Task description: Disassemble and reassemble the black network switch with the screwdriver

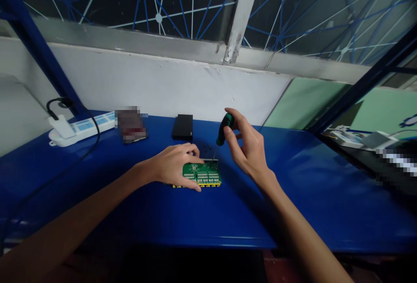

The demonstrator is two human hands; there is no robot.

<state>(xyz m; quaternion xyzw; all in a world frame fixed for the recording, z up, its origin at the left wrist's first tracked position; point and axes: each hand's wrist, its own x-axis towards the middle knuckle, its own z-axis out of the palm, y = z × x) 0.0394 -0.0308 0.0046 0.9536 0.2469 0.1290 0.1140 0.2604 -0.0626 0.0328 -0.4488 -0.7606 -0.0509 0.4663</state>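
A small green circuit board (pixel 203 174) with a row of yellow parts along its near edge lies on the blue table (pixel 130 204). My left hand (pixel 176 163) grips the board's left side, thumb at the near edge, fingers curled over the far edge. My right hand (pixel 246 146) pinches a screwdriver (pixel 223 131) with a dark green handle, held nearly upright. Its thin shaft points down to the board's far right corner.
A black box (pixel 183 127) stands behind the board near the white wall. A blurred dark object (pixel 131 125) lies left of it. A white power strip (pixel 80 127) with a plugged-in adapter and black cable is at far left. Another bench with clutter is at right.
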